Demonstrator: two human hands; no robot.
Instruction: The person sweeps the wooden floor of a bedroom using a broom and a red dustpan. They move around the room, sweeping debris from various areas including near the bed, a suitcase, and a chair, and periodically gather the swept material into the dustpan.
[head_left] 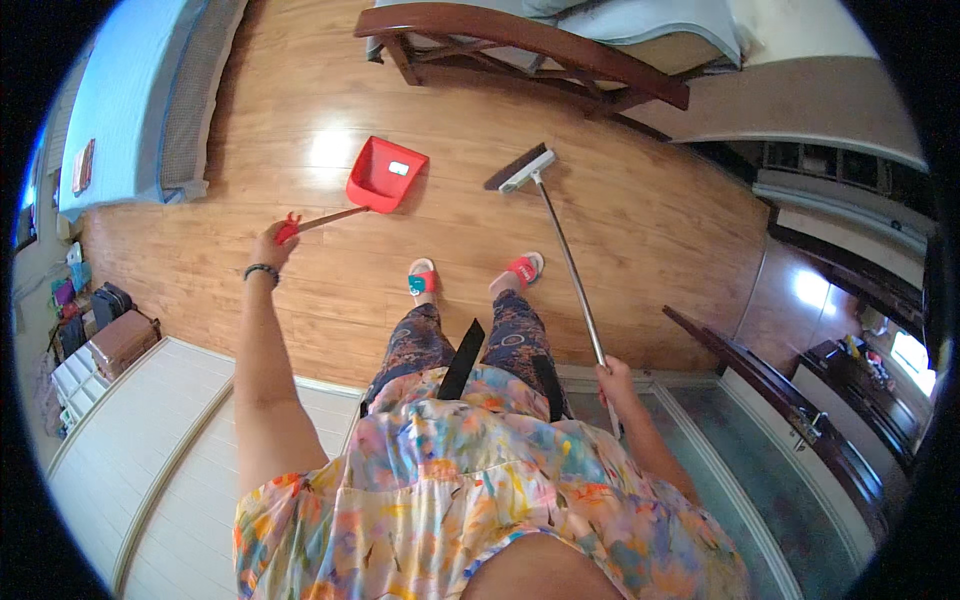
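My left hand (270,248) is closed round the red grip of a dustpan (372,190). The pan is red with a pale label inside, and its thin handle slants down toward my hand. It rests on or just above the wood floor; I cannot tell which. In my right hand (615,384) is the metal pole of a broom (565,235), the fingers wrapped round it. The broom's white head with dark bristles is out ahead, to the right of the dustpan and apart from it. Both my feet, in sandals, stand between the two tools.
A bed with a light-blue cover (115,110) stands at the far left. A dark wooden bed frame (520,40) is ahead. Suitcases (125,342) sit at the left wall. White sliding doors (160,430) are close behind me, and a dark door (760,385) stands to the right.
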